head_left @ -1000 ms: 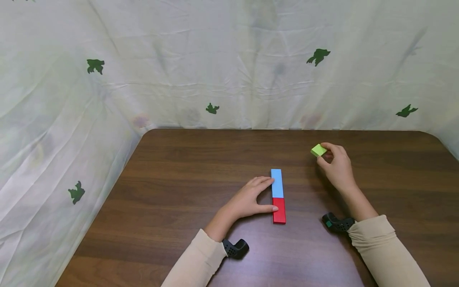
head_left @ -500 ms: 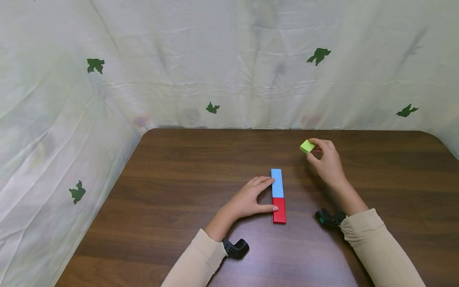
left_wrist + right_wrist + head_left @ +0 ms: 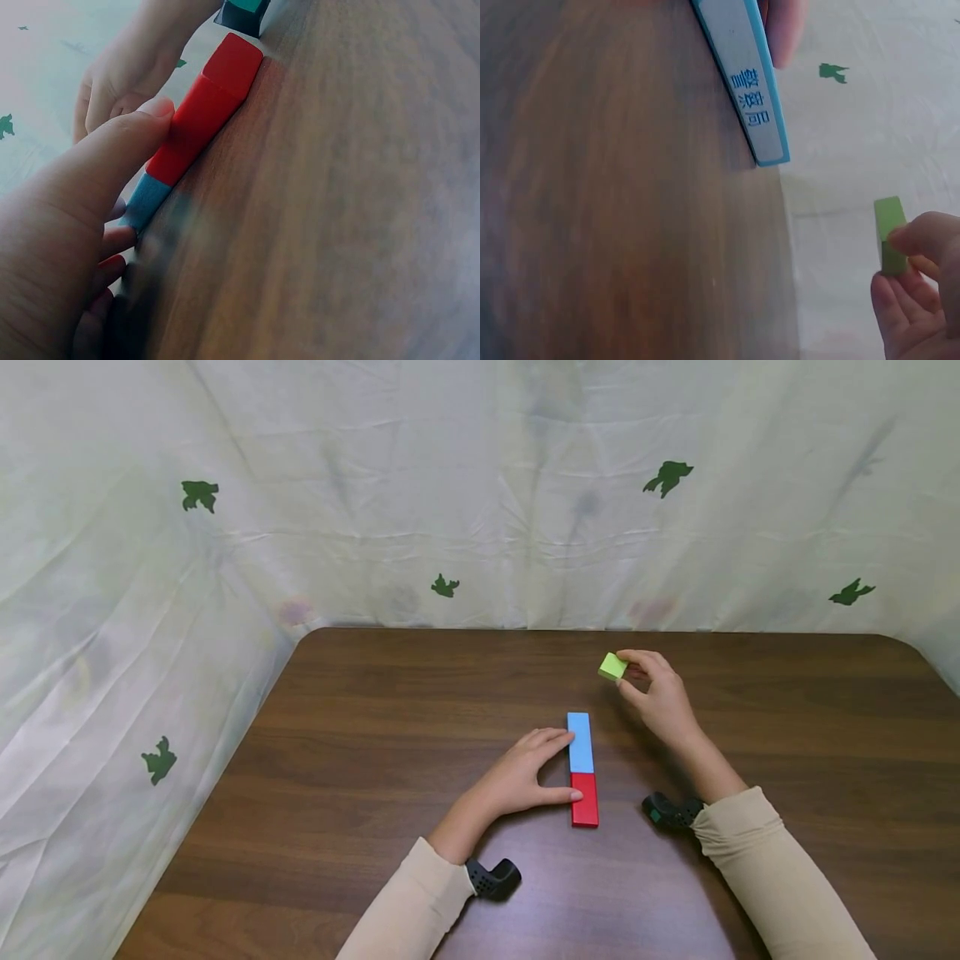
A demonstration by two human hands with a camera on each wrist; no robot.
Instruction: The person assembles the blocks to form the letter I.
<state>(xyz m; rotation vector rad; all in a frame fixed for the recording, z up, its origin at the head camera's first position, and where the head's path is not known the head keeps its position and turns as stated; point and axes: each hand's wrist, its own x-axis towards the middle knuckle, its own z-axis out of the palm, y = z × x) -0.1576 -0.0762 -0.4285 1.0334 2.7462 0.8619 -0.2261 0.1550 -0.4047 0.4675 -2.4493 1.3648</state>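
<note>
On the table, a blue block (image 3: 581, 753) and a red block (image 3: 587, 812) lie end to end in one line pointing away from me. My left hand (image 3: 510, 775) rests beside them from the left, thumb on the red block and fingertips at the blue one, fingers fairly straight. Printed characters show on the blue block's side (image 3: 750, 97) in the right wrist view. Beyond the far end of the blue block, my right hand (image 3: 662, 700) pinches a small light-green block (image 3: 612, 667) between thumb and fingers, held above the table.
The brown wooden table (image 3: 360, 718) reaches back to a pale curtain (image 3: 487, 485) with dark green leaf-like patches. Black camera mounts sit on both wrists, the left one (image 3: 495, 881) low over the table.
My right hand has carried the green block leftward, from the right of the blue block to just beyond its far end. The left hand and the two lined-up blocks have stayed put.
</note>
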